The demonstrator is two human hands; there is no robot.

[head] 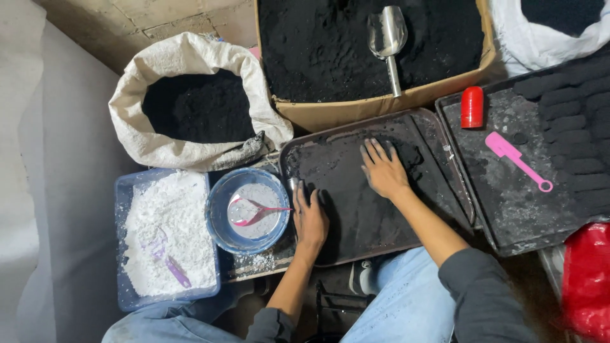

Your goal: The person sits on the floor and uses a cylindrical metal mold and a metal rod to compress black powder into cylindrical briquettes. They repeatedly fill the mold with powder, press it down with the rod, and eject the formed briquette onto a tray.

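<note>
Hands lay on a dark metal tray (438, 184) dusted with black powder: the right hand (383, 169) pressed flat, fingers spread open, on a small heap of powder (406, 152); the left hand (310, 219) rested open at the tray's left edge, perhaps touching a small metal object there. Just left stood a blue bowl (219, 222) of white powder holding a pink spoon (254, 211).

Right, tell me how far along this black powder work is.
Done: rows of pressed black pieces fill the right tray. In hand: the left hand and right hand lie flat on black powder in the middle tray. Left: the box and sack hold plenty of powder.
</note>
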